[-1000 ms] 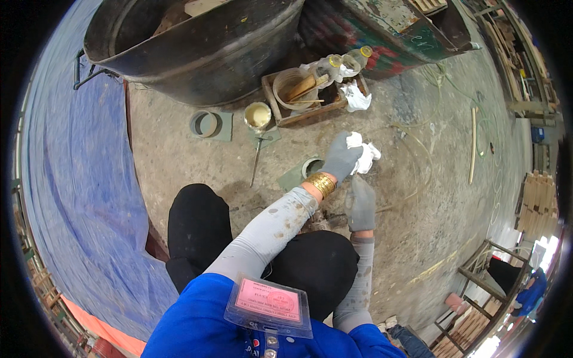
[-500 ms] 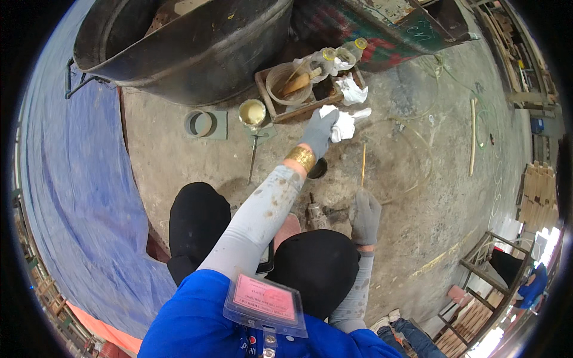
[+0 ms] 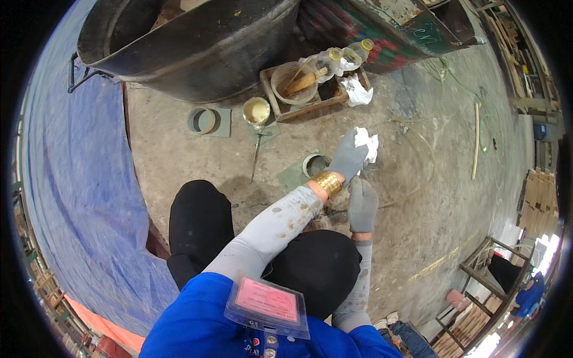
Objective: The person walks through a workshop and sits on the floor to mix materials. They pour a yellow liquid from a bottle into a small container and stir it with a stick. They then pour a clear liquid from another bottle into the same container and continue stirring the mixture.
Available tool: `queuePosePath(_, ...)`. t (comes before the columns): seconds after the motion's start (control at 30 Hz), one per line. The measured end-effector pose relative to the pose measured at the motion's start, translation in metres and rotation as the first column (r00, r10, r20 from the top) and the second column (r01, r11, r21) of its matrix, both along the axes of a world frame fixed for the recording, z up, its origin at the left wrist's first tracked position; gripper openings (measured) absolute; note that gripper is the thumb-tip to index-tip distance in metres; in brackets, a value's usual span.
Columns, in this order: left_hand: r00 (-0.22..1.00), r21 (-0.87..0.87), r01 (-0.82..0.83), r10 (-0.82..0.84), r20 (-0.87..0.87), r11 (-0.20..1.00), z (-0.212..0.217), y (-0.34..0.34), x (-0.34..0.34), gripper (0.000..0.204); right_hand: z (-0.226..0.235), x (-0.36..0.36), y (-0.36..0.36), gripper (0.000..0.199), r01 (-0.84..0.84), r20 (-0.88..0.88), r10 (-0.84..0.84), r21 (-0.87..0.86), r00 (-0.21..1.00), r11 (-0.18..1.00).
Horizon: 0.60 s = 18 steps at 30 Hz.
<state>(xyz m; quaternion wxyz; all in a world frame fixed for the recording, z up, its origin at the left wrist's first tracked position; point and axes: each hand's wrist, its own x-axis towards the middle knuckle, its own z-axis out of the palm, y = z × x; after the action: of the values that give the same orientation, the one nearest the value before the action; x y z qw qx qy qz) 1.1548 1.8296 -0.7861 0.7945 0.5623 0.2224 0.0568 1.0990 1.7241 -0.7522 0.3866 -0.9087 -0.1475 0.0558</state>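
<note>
My left hand (image 3: 347,156), in a grey glove, grips a crumpled white rag (image 3: 367,143) over the concrete floor. Just below it, my gloved right hand (image 3: 362,206) is closed around a thin stick, whose upper part the rag and left hand hide at this moment. Beside my left wrist a round container (image 3: 314,164) sits on a green square, partly covered by the hand. Farther left stands a can of cream-coloured paste (image 3: 256,111), with a thin metal rod (image 3: 256,158) lying in front of it. An open ring-shaped container (image 3: 203,121) rests on another green square.
A wooden tray (image 3: 313,110) holds a clear tub (image 3: 290,89) with a wooden-handled tool, plastic bottles (image 3: 329,59) and a white rag (image 3: 357,92). Large dark vats (image 3: 197,56) stand behind it. A blue tarp (image 3: 89,197) spreads at left; a pale pole (image 3: 476,141) and hoses lie at right.
My left hand has come back from the tray with the rag, down and right to above my right hand. The stick has gone out of sight. The round container is now more exposed.
</note>
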Motion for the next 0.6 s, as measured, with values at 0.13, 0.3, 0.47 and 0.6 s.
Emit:
queuePosePath(0.13, 0.994, -0.150, -0.107, 0.105, -0.017, 0.983, 0.003, 0.015, 0.026, 0.033, 0.005, -0.007, -0.017, 0.018, -0.090, 0.093, 0.105, -0.152, 0.990, 0.984)
queuePosePath(0.3, 0.999, 0.138, -0.036, 0.031, 0.038, 0.990, -0.021, 0.045, 0.067, 0.039, 0.022, -0.029, -0.040, 0.020, 0.474, -0.420, -0.346, 0.255, 0.839, 0.843)
queuePosePath(0.47, 0.898, 0.560, 0.437, -0.383, -0.218, 0.704, -0.012, 0.022, 0.076, 0.056, 0.044, -0.015, -0.033, 0.023, 0.508, -0.454, -0.361, 0.258, 0.815, 0.822)
queuePosePath(0.6, 0.797, 0.660, 0.602, -0.396, -0.456, 0.450, -0.013, 0.043, 0.089, 0.043, 0.034, -0.018, -0.027, 0.028, 0.443, -0.354, -0.322, 0.345, 0.878, 0.827)
